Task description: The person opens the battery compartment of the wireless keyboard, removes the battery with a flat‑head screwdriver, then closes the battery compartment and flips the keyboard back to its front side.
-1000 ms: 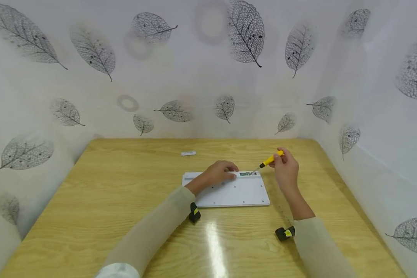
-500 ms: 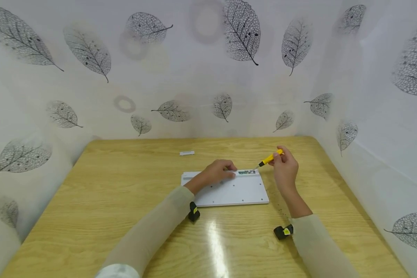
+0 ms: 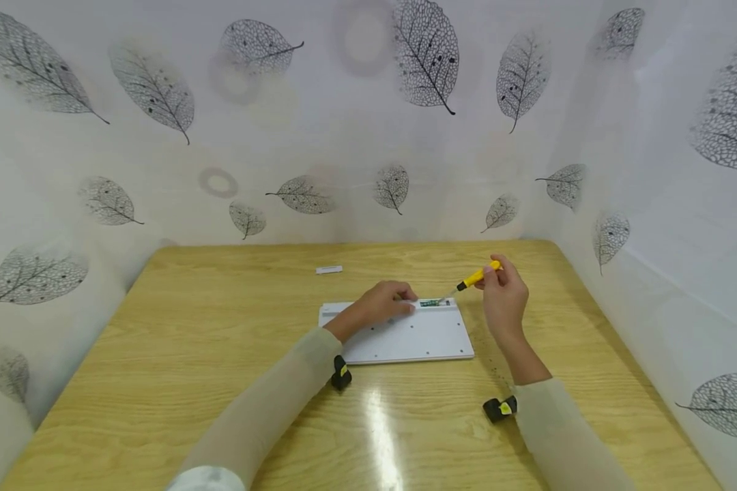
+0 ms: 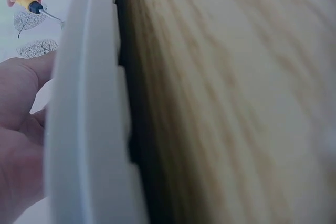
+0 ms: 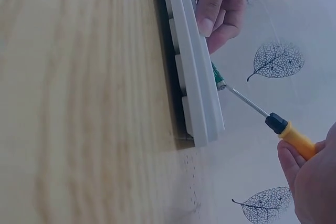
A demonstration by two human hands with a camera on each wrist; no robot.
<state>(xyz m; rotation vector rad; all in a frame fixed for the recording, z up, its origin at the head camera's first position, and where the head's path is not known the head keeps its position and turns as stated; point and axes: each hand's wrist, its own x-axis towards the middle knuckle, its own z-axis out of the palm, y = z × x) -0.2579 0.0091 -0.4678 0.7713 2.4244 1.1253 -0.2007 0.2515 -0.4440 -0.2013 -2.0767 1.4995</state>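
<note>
A white keyboard (image 3: 430,341) lies face down, its keys showing along the underside in the right wrist view. My left hand (image 3: 382,303) grips its raised far edge, thumb on the near side and fingers over the back. Close to the right end of that edge, an open slot holds something green (image 3: 428,303); in the right wrist view the green piece (image 5: 217,76) has a silvery end. My right hand (image 3: 506,300) pinches the yellow handle of a screwdriver (image 3: 474,278). Its metal tip touches or nearly touches the silvery end, coming from the upper right.
A small white cover-like strip (image 3: 329,270) lies on the wooden table (image 3: 221,327) behind the keyboard. Black wrist cameras sit below both hands, at the left wrist (image 3: 340,373) and right wrist (image 3: 500,409). A leaf-patterned sheet (image 3: 344,123) hangs behind and at both sides.
The screwdriver tip has shifted slightly left along the slot, and the green piece shows more distinctly. My left hand keeps its grip. The whole head view has moved a little.
</note>
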